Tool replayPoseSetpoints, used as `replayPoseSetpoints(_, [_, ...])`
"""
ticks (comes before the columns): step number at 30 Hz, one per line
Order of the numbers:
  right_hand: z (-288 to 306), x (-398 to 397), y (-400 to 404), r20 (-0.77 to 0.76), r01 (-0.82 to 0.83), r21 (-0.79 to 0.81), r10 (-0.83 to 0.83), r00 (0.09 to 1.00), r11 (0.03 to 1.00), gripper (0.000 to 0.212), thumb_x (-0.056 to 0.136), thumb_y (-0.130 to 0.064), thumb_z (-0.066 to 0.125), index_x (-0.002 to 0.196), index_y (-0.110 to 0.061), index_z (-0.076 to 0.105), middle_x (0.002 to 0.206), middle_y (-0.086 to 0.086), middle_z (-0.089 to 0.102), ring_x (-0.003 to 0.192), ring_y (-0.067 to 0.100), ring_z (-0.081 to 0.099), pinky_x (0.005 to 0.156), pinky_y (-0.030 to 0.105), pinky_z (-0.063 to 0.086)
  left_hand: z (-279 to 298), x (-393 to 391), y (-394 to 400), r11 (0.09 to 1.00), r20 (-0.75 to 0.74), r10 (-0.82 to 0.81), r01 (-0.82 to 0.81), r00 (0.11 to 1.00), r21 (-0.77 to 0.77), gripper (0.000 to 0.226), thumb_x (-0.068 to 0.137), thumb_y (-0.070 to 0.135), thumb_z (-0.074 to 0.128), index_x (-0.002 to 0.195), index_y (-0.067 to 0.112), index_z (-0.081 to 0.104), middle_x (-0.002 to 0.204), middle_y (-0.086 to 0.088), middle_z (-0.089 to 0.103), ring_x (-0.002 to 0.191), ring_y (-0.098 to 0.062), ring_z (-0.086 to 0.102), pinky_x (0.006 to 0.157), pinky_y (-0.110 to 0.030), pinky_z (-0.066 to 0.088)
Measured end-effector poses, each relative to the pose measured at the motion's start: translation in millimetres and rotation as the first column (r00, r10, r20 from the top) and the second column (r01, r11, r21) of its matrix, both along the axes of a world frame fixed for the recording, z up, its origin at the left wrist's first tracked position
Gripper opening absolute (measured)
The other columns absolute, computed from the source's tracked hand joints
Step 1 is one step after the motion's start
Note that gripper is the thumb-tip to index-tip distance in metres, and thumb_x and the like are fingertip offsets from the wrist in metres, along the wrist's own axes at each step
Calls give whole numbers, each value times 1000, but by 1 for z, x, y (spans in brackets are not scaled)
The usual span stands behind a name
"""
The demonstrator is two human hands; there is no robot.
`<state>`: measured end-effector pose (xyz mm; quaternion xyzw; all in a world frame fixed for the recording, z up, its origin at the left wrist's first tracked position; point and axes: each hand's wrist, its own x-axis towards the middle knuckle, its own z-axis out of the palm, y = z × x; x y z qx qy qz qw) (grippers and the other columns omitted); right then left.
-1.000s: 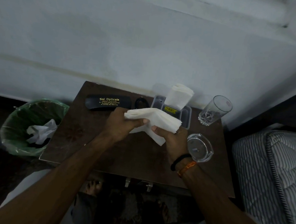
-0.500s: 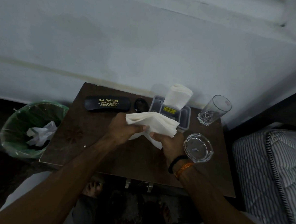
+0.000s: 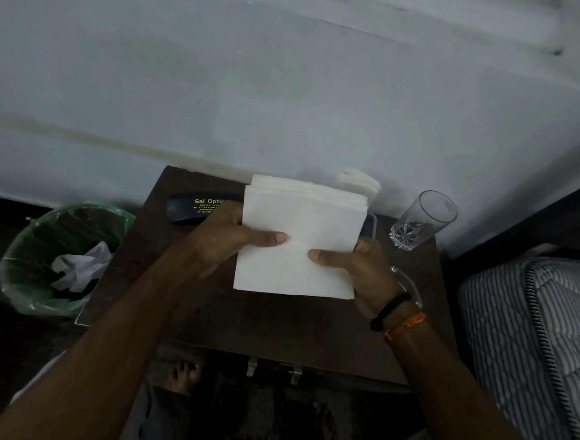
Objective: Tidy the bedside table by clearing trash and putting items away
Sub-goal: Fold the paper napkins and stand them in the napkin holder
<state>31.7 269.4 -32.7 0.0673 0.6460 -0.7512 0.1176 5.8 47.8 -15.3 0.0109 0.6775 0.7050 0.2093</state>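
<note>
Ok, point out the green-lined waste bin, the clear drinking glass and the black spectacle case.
Green-lined waste bin (image 3: 33, 291): head view, near rim.
Clear drinking glass (image 3: 422, 222): head view, side wall.
Black spectacle case (image 3: 186, 207): head view, left end of lid.

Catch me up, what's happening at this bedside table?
A person holds a squared stack of white napkins above the bedside table, left hand and right hand gripping opposite sides with thumbs on top. On the table sit a black spectacle case and an empty drinking glass. A green-lined bin beside the table holds crumpled trash. More napkins stand behind the stack.
</note>
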Motion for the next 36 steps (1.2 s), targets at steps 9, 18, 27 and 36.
replayPoseSetpoints(9, [9, -12, 5, 47, -77, -102, 82, 996, 992, 45, 78, 9, 70, 121, -6, 65, 121, 16, 69, 112, 37, 65, 92, 59, 52, 3, -8, 12, 999, 46, -35, 34, 998, 23, 36, 77, 7, 77, 112, 11, 70, 106, -3, 76, 96, -18, 73, 76, -33, 59])
replayPoseSetpoints(18, [11, -15, 4, -3, -43, -166, 44, 999, 985, 49, 80, 10, 69, 125, -7, 62, 126, 19, 65, 117, 40, 61, 95, 65, 47, 5, -12, 25, 997, 40, 70, -71, 997, 31, 43, 68, 20, 84, 109, 11, 72, 105, -5, 76, 98, -24, 72, 86, -46, 58])
replayPoseSetpoints(27, [14, -14, 1, -7, -62, -170, 62, 998, 983, 49, 79, 11, 69, 125, -5, 62, 126, 21, 65, 117, 41, 61, 98, 65, 46, 10, -10, 27, 994, 80, 60, -67, 995, 92, 40, 71, 20, 83, 108, 10, 73, 107, -6, 75, 100, -26, 72, 94, -51, 54])
replayPoseSetpoints(36, [17, -15, 2, -49, -84, -280, 74, 996, 956, 55, 80, 16, 64, 132, 3, 53, 132, 27, 58, 124, 45, 54, 103, 63, 42, 9, -12, 20, 986, 106, -32, 14, 994, 167, 32, 87, 7, 65, 119, 5, 66, 113, -10, 73, 103, -25, 70, 80, -32, 58])
